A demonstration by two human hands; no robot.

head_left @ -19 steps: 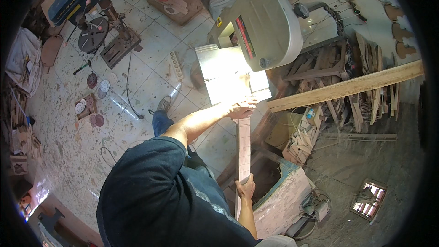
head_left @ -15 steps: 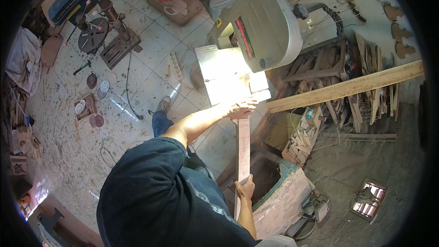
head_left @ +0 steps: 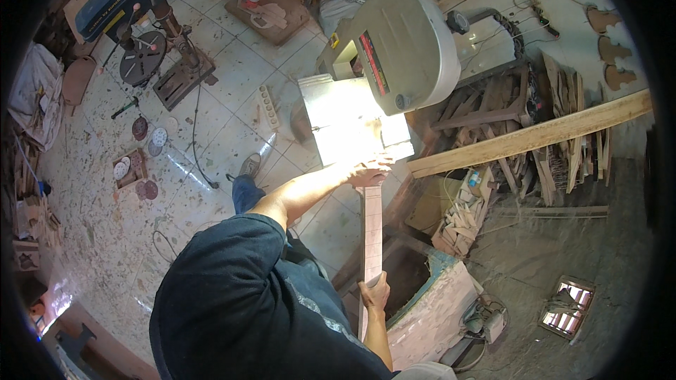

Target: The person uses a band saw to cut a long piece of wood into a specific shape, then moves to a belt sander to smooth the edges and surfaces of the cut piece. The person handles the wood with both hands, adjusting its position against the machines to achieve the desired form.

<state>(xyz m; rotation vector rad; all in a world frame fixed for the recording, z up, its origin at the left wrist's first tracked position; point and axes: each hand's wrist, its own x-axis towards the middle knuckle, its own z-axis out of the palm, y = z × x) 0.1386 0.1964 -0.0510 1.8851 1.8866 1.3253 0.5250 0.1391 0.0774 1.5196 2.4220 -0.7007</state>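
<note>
A long, pale wooden guitar neck (head_left: 372,232) with evenly spaced cross lines runs from near my body to the band saw table (head_left: 320,116). My left hand (head_left: 367,169) grips it from above at the table's near edge. Bright lamp glare washes out the neck's far end and the fingertips there. Lower down, my right hand (head_left: 375,292) is wrapped round the neck, thumb on its upper side. The band saw (head_left: 408,49) has a grey-green, rounded upper housing over the table; I cannot make out the blade in the glare.
A long plank (head_left: 528,134) slants rightward from beside the saw table, over stacked wood offcuts (head_left: 486,102). A dusty open box-like stand (head_left: 440,309) lies right of my right hand. A drill press (head_left: 169,49) stands far left. Sanding discs (head_left: 158,137) and a power strip (head_left: 267,105) lie on the tiles.
The whole view has shifted slightly. Both hands keep their hold on the guitar neck, and any movement of it against the table is too small to tell.
</note>
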